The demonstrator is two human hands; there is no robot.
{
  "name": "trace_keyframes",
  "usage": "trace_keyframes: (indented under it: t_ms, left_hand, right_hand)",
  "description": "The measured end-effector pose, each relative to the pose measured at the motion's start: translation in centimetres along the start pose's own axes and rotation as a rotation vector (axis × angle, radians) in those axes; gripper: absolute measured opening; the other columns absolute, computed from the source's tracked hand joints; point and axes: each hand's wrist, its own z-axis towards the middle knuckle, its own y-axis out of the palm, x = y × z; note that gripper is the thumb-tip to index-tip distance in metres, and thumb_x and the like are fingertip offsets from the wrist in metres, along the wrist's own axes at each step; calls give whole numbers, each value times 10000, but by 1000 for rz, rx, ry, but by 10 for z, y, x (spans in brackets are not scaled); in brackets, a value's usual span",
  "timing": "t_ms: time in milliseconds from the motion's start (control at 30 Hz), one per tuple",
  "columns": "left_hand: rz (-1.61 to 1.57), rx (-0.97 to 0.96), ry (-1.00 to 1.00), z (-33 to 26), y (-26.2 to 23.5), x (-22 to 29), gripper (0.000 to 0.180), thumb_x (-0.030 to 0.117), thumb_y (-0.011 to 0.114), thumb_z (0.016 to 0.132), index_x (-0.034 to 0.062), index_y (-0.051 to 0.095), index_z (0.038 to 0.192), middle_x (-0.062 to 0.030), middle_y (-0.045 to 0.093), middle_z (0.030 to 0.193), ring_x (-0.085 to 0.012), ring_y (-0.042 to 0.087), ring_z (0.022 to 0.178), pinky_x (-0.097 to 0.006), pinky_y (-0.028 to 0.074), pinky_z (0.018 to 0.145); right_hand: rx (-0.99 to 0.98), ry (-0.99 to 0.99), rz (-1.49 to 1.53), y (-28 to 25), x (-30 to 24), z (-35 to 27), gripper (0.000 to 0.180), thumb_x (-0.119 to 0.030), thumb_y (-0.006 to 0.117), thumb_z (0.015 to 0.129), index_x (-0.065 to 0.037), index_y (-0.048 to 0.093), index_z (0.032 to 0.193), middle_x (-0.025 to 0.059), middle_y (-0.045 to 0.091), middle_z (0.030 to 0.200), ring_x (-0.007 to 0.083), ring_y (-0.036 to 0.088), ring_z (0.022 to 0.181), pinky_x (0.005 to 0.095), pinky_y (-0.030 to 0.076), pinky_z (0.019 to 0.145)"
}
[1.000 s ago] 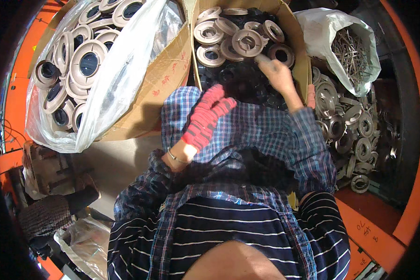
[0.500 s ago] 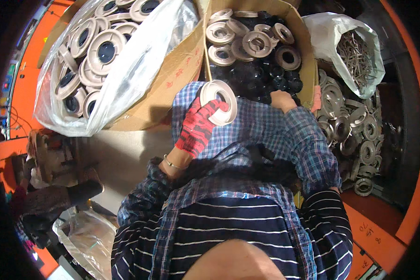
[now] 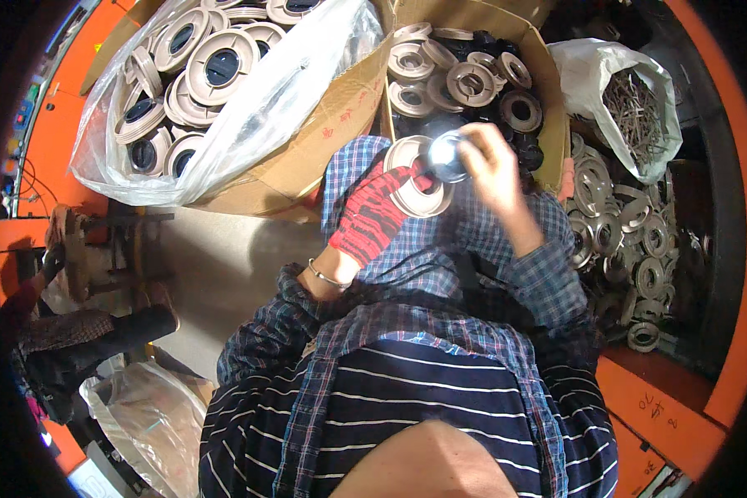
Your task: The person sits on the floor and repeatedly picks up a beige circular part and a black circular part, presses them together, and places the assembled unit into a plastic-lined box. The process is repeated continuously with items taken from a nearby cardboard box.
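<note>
My left hand (image 3: 369, 217), in a red and black striped glove, is closed on a beige plastic ring (image 3: 430, 205) with an open centre, held tilted above my lap. Between the bare fingers of my right hand (image 3: 495, 172) is a shiny black round cap (image 3: 446, 158), bright with glare. The cap is right beside the ring's upper right edge; whether they touch I cannot tell. Just beyond my hands stands a cardboard box (image 3: 556, 116) holding loose beige rings (image 3: 471, 85) and black caps (image 3: 529, 156).
At the far left, a plastic-lined carton (image 3: 340, 116) is heaped with beige rings that have black centres (image 3: 222, 68). On the right are a white sack (image 3: 577, 70) of thin metal pieces and piled grey rings (image 3: 651, 274). A person's dark-clothed limb (image 3: 100, 336) shows at left.
My right hand has come up out of the box toward the ring and now holds a black cap. The left hand has moved slightly right in view with the ring, which is tilted differently.
</note>
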Motion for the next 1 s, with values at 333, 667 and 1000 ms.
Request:
trace_keyframes:
  t_ms: [333, 667, 1000]
  left_hand:
    - [1048, -103, 470, -11, 4, 23, 398, -8, 643, 886, 51, 631, 1280, -118, 610, 1312, -233, 604, 1175, -332, 517, 992]
    - [1086, 37, 412, -19, 55, 22, 635, 170, 743, 894, 22, 469, 1447, -146, 622, 1323, -217, 597, 1212, -334, 478, 1013]
    - [502, 105, 59, -11, 27, 30, 464, 137, 672, 951, -7, 538, 1371, -79, 644, 1238, -143, 605, 1103, -294, 509, 933]
  right_hand:
    - [-241, -122, -693, 14, -70, -34, 710, -463, 785, 794, -45, 543, 1314, 192, 632, 1148, 354, 667, 998, 397, 553, 856]
    - [173, 507, 513, 48, -35, -38, 367, -376, 611, 996, -9, 600, 990, 23, 622, 747, 48, 542, 605, 218, 432, 521]
    - [-157, 56, -362, 26, -47, -29, 645, -388, 785, 764, 14, 567, 1218, 209, 641, 972, 298, 676, 843, 374, 540, 746]
